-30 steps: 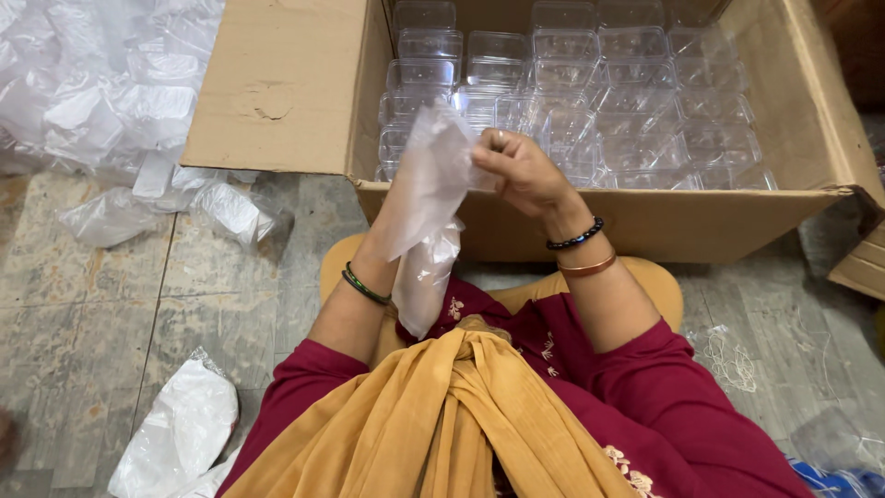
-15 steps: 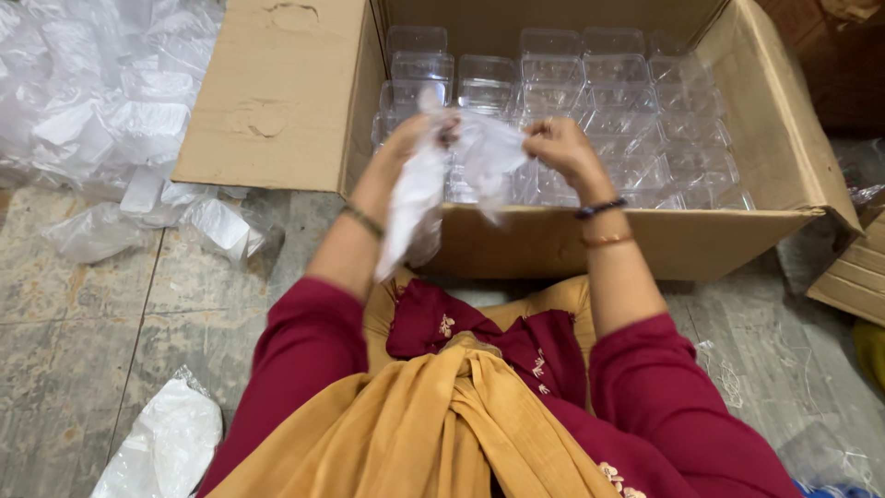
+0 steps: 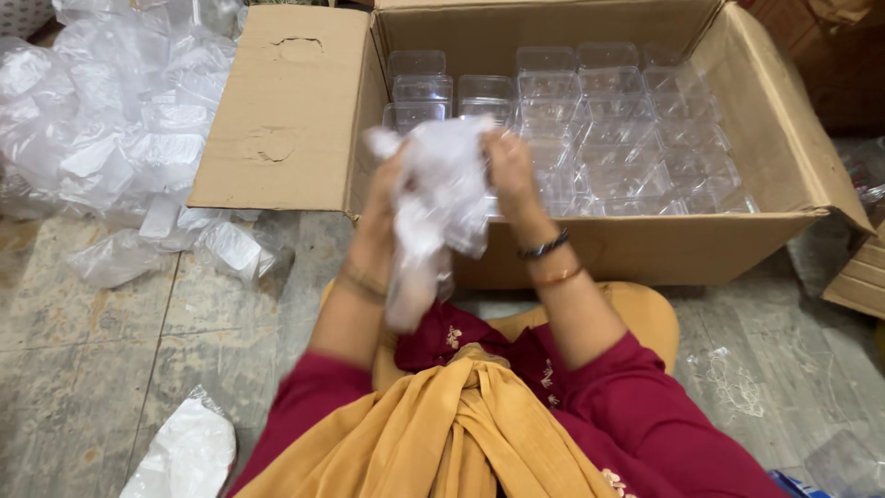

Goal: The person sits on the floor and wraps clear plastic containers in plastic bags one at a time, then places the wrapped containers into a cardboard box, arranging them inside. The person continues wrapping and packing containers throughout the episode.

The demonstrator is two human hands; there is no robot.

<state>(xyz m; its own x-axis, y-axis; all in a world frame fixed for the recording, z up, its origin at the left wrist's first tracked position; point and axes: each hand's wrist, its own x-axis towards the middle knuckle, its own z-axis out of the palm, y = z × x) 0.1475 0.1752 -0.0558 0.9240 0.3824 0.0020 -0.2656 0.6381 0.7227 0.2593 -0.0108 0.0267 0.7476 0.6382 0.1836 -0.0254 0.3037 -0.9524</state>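
Hands raised together before the open cardboard box (image 3: 774,120). Left hand (image 3: 392,189) and right hand (image 3: 509,164) both have fingers closed on a crumpled clear plastic bag (image 3: 441,198), which is bunched between them; its loose end hangs below the left fingers toward the lap. Motion blur hides the finer grip. Just beyond the fingertips, rows of clear plastic containers (image 3: 608,120) fill the box. Left of the left fingers, well apart, a heap of empty plastic wrappers (image 3: 101,120) lies on the stone floor (image 3: 111,350).

Packing workroom — carton (image 3: 286,120) of clear containers (image 3: 608,120).
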